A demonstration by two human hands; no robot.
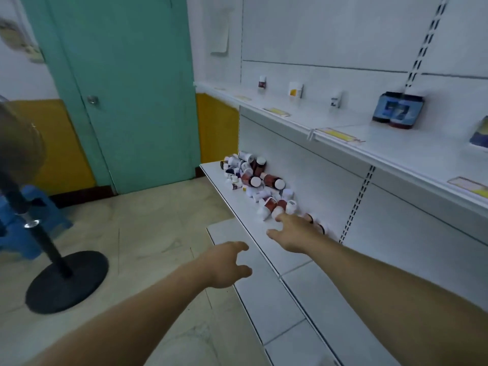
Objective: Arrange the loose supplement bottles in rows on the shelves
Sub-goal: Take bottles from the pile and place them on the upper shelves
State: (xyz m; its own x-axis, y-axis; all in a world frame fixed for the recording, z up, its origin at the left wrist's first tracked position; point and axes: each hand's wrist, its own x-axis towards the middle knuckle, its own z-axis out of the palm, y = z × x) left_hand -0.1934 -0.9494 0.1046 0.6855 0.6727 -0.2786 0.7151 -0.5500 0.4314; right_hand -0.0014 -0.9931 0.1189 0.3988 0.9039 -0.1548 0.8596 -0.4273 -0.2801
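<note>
- Supplement bottles lie heaped on the shelf, at its far left end.
- Right hand: fingers extended, tips touching the heap's near end.
- Left hand: relaxed, empty, beside the shelf's front edge.

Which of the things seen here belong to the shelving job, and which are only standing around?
For the job:
pile of loose bottles; lower shelf under them; right hand, reaching to the pile's near end; left hand, holding nothing.

Only standing around:
green door; fan stand; blue stool; small boxes on the upper shelf.
</note>
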